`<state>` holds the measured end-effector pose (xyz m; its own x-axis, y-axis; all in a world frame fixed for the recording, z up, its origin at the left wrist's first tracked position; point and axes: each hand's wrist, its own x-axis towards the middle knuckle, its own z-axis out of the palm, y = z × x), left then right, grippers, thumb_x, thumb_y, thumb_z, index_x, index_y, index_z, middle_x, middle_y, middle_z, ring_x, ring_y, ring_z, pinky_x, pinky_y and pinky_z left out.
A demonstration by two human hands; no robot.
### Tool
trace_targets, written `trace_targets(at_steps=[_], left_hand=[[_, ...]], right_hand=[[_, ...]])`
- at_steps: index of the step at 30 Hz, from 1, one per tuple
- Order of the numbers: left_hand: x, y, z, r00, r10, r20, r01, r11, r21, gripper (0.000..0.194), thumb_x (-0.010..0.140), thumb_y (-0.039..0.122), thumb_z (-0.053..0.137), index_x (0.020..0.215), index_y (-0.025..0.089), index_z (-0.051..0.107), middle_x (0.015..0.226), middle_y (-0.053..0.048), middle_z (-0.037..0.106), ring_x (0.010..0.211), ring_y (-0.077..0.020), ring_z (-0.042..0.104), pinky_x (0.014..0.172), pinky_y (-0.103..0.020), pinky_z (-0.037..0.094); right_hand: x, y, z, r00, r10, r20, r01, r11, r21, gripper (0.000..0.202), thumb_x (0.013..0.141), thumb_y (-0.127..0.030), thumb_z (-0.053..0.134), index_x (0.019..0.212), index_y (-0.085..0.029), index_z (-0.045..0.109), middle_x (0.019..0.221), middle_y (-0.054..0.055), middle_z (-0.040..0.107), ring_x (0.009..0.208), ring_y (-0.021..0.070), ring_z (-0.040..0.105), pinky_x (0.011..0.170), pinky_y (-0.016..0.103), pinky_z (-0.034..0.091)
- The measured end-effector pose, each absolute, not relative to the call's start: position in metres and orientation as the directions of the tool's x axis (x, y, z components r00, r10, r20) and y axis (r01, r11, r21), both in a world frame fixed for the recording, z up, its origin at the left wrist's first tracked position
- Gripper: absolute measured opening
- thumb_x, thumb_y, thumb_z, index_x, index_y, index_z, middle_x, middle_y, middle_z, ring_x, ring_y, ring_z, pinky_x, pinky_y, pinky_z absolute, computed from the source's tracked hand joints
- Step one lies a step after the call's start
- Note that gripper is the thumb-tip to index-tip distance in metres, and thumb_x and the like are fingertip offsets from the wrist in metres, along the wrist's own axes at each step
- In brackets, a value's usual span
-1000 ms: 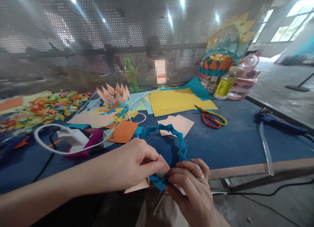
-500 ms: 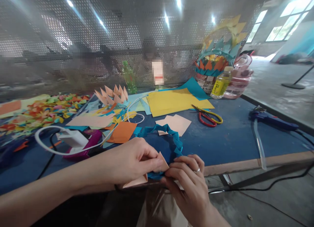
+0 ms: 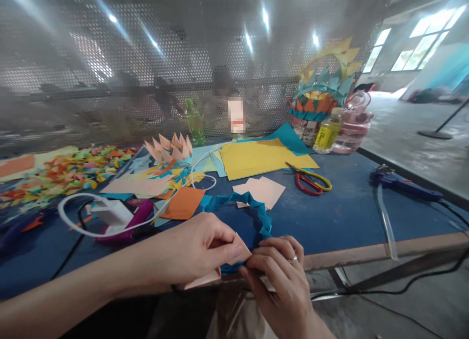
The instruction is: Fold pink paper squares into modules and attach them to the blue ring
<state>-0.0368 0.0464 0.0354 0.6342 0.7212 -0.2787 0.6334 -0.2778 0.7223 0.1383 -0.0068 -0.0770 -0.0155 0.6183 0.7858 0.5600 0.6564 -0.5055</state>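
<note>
At the table's front edge, my left hand (image 3: 210,246) pinches a folded peach paper piece (image 3: 242,247) between thumb and fingers. My right hand (image 3: 282,268), with a ring on one finger, closes on the folded blue paper band (image 3: 266,222), its fingertips meeting the peach piece's lower corner. The zigzag band curves away over the table in a loop and passes beneath both hands. Another peach paper piece (image 3: 203,280) pokes out below my left hand. Behind the band lie flat peach paper squares (image 3: 269,190). The exact joint between peach and blue paper is hidden by my fingers.
Red-and-yellow scissors (image 3: 311,180) and a blue glue gun (image 3: 406,185) lie to the right. Yellow sheets (image 3: 256,158) and a spiky peach paper crown (image 3: 168,148) are farther back. A white charger (image 3: 113,214) with a looping cable sits left. Bottles (image 3: 328,131) stand behind.
The view has shifted slightly, so the table sits a little lower in the picture. Both hands keep their grip, and the peach piece tilts down slightly toward my right fingertips.
</note>
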Motion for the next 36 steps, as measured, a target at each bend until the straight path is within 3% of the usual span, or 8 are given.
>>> trace_targets(at_steps=[4, 8, 15, 19, 25, 36], left_hand=[[-0.036, 0.044, 0.035, 0.607, 0.738, -0.293, 0.66, -0.263, 0.704, 0.03, 0.088, 0.036, 0.05, 0.08, 0.02, 0.074, 0.073, 0.002, 0.069, 0.067, -0.0154, 0.06, 0.056, -0.021, 0.037], [-0.035, 0.042, 0.034, 0.599, 0.752, -0.275, 0.661, -0.27, 0.701, 0.03, 0.086, 0.04, 0.052, 0.076, 0.022, 0.074, 0.061, 0.003, 0.067, 0.06, -0.0155, 0.06, 0.055, -0.022, 0.038], [-0.035, 0.043, 0.038, 0.628, 0.724, -0.287, 0.649, -0.283, 0.706, 0.031, 0.087, 0.04, 0.052, 0.087, 0.021, 0.077, 0.068, 0.001, 0.069, 0.065, -0.0156, 0.06, 0.055, -0.02, 0.038], [-0.033, 0.045, 0.045, 0.625, 0.69, -0.365, 0.678, -0.25, 0.691, 0.035, 0.087, 0.044, 0.053, 0.09, 0.018, 0.077, 0.065, 0.001, 0.065, 0.058, -0.0132, 0.055, 0.052, -0.02, 0.035], [-0.028, 0.045, 0.056, 0.637, 0.646, -0.42, 0.697, -0.252, 0.671, 0.03, 0.088, 0.039, 0.054, 0.095, 0.017, 0.073, 0.078, 0.0, 0.067, 0.067, -0.0128, 0.055, 0.057, -0.018, 0.037], [-0.027, 0.047, 0.058, 0.682, 0.639, -0.355, 0.674, -0.362, 0.643, 0.033, 0.092, 0.044, 0.051, 0.081, 0.017, 0.068, 0.075, 0.0, 0.066, 0.067, -0.0135, 0.056, 0.058, -0.02, 0.037]], right_hand=[[0.138, -0.007, -0.078, -0.011, 0.608, 0.794, 0.558, 0.663, -0.5, 0.014, 0.09, -0.021, 0.064, 0.077, -0.022, 0.059, 0.073, -0.004, 0.07, 0.082, 0.0166, 0.063, 0.089, 0.037, 0.032], [0.138, -0.008, -0.078, -0.027, 0.609, 0.793, 0.559, 0.667, -0.493, 0.013, 0.09, -0.02, 0.064, 0.077, -0.022, 0.059, 0.075, -0.004, 0.07, 0.081, 0.0162, 0.063, 0.089, 0.037, 0.032], [0.14, -0.008, -0.084, -0.006, 0.639, 0.769, 0.6, 0.617, -0.508, 0.012, 0.085, -0.02, 0.068, 0.083, -0.022, 0.057, 0.078, -0.002, 0.068, 0.085, 0.0182, 0.061, 0.088, 0.035, 0.033], [0.14, -0.009, -0.086, 0.031, 0.659, 0.751, 0.63, 0.571, -0.527, 0.019, 0.082, -0.022, 0.071, 0.093, -0.022, 0.055, 0.086, 0.001, 0.067, 0.085, 0.0196, 0.06, 0.087, 0.036, 0.035], [0.138, -0.011, -0.077, -0.019, 0.691, 0.723, 0.583, 0.595, -0.553, 0.038, 0.084, -0.015, 0.067, 0.117, -0.022, 0.051, 0.089, 0.0, 0.07, 0.085, 0.019, 0.061, 0.088, 0.036, 0.035], [0.137, -0.013, -0.073, -0.039, 0.713, 0.7, 0.575, 0.589, -0.568, 0.048, 0.077, -0.009, 0.073, 0.117, -0.025, 0.051, 0.088, -0.004, 0.07, 0.084, 0.0185, 0.061, 0.089, 0.036, 0.03]])
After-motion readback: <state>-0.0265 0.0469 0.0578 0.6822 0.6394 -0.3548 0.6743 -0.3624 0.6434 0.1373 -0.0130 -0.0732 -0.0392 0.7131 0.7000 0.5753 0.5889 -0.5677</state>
